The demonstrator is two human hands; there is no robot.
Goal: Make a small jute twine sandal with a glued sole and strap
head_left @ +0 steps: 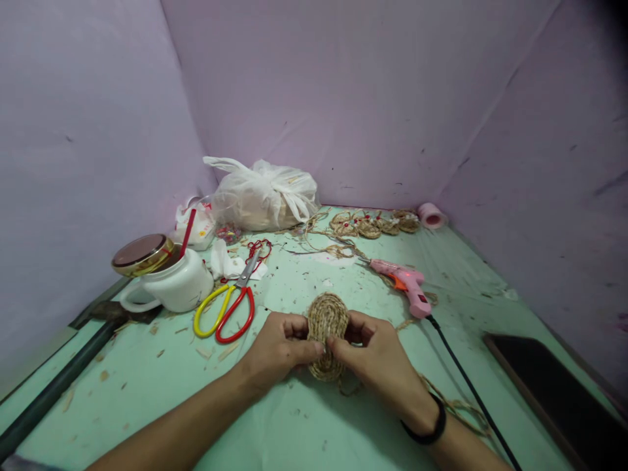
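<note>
A coiled oval mat of braided jute rope (326, 327) stands between both hands over the pale green table (304, 425). My left hand (277, 347) grips its left side, thumb pressed across the front. My right hand (375, 353), with a black band on the wrist, pinches its right side, fingers curled. Loose rope (456, 405) trails from under the right wrist toward the near right.
Red and yellow scissors (230, 307) lie left of the hands, beside a white mug (171, 284) with a gold-rimmed lid. A pink glue gun (405, 281) with a black cord lies to the right. A white plastic bag (265, 193), finished rope coils (375, 224) and a pink roll (430, 214) sit at the back.
</note>
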